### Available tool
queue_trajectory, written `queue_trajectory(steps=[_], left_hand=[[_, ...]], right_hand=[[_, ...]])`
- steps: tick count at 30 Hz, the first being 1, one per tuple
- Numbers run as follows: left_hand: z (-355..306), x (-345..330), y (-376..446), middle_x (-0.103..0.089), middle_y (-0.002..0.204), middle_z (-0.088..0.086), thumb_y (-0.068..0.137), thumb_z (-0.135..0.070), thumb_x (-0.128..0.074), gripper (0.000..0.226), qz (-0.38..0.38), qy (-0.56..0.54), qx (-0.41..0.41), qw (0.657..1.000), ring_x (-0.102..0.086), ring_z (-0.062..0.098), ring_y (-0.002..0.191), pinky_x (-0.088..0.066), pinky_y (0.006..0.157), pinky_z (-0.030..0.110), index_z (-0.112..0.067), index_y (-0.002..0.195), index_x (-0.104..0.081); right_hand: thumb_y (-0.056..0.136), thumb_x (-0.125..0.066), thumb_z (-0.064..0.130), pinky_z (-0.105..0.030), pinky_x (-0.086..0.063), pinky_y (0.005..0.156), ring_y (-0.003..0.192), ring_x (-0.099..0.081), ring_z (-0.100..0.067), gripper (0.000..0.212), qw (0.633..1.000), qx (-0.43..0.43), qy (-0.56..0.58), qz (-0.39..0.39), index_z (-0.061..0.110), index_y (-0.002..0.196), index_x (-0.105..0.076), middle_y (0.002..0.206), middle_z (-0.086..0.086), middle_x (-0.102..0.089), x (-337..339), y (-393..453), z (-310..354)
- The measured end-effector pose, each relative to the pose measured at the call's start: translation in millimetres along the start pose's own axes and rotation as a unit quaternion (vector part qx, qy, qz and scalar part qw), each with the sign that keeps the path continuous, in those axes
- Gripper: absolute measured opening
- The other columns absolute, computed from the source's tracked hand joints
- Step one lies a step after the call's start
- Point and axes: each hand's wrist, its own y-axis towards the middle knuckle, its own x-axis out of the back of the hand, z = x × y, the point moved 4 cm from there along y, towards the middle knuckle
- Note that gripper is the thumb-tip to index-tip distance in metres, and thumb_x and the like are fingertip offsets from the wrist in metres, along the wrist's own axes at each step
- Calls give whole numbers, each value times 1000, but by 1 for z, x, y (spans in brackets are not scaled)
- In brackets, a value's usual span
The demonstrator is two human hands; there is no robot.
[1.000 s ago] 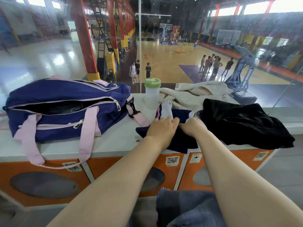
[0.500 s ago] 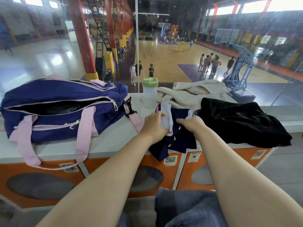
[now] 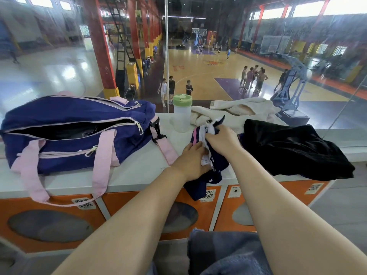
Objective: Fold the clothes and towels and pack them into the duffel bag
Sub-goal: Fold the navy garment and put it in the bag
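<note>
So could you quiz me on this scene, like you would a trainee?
1. True or false: the duffel bag has its top zipper open.
2. Which garment are both hands working on? A) the black one B) the navy one C) the cream towel
3. Fill in: the bottle has a ___ lid.

Key: 1 true. 2 B: the left hand presses it and the right hand pinches it. 3 green.

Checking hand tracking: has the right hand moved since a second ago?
Yes. The right hand has gone up and away from the counter's front edge, toward the green-lidded bottle, lifting the navy garment.
</note>
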Motion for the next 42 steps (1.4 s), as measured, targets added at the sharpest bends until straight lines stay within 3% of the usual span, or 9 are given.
queue_trajectory(steps=[3, 7, 12, 15, 18, 23, 27, 36, 42], left_hand=[[4, 6, 2, -62, 113, 12, 79, -24, -64, 37, -32, -101, -15, 994, -57, 29, 108, -44, 99, 40, -7, 111, -61], [13, 15, -6, -64, 90, 12, 87, -2, -48, 24, -24, -282, 76, 956, -55, 15, 72, -45, 62, 25, -2, 106, -62], [34, 19, -5, -69, 73, 13, 81, -3, -49, 26, -109, -542, 212, 806, -64, 27, 76, -50, 75, 37, -9, 73, -73], [47, 17, -2, -69, 85, 17, 78, -23, -56, 22, -147, -545, 245, 788, -66, 28, 79, -53, 77, 37, -8, 87, -68], [49, 15, 0, -70, 105, 23, 85, -31, -66, 32, -141, -575, 254, 765, -67, 28, 90, -53, 84, 38, -4, 103, -67], [43, 19, 2, -72, 105, 14, 82, -38, -75, 42, -112, -642, 258, 713, -70, 26, 95, -56, 83, 35, -8, 111, -68], [37, 25, -3, -70, 97, 19, 92, -15, -63, 30, -126, -697, 246, 662, -68, 29, 82, -57, 74, 36, 1, 117, -64], [40, 56, -14, -68, 108, 18, 92, 0, -52, 39, -227, -699, 194, 650, -68, 30, 88, -57, 75, 40, -9, 130, -55], [56, 101, -42, -68, 115, 14, 86, -1, -50, 46, -291, -623, 181, 703, -68, 31, 101, -56, 89, 47, -14, 129, -56]], right_hand=[[95, -48, 23, -35, -55, 70, 70, -61, -24, 37, 991, -25, 110, 70, 15, 58, -50, 61, -1, -54, -11, -2, 11], [91, -52, -1, -45, -55, 91, 91, -62, -26, 17, 979, -51, 161, 112, 10, 85, -64, 95, -11, -61, -16, 3, 10], [88, -56, 11, -28, -47, 71, 92, -56, -23, 17, 994, 32, -12, 108, 20, 93, -70, 93, 0, -61, -28, 1, -1], [90, -55, 24, -35, -46, 93, 114, -53, -27, 35, 989, 55, -87, 106, 24, 125, -61, 125, -5, -59, -40, 1, -7], [96, -46, 21, -31, -42, 87, 116, -52, -31, 42, 986, 70, -76, 127, 25, 137, -48, 135, -12, -50, -49, -1, -6], [96, -36, 22, -36, -47, 91, 112, -56, -26, 44, 986, 80, -21, 146, 31, 139, -46, 133, -10, -52, -54, -5, 2], [95, -41, 18, -38, -47, 99, 118, -55, -23, 42, 985, 102, 16, 137, 28, 134, -52, 132, -7, -56, -49, -9, 16], [94, -45, 21, -28, -42, 92, 119, -51, -21, 52, 987, 128, 55, 85, 31, 144, -39, 140, -5, -48, -41, -21, 53], [98, -46, 39, -31, -41, 99, 128, -47, -23, 57, 981, 148, 80, 99, 30, 151, -29, 146, -3, -40, -59, -32, 101]])
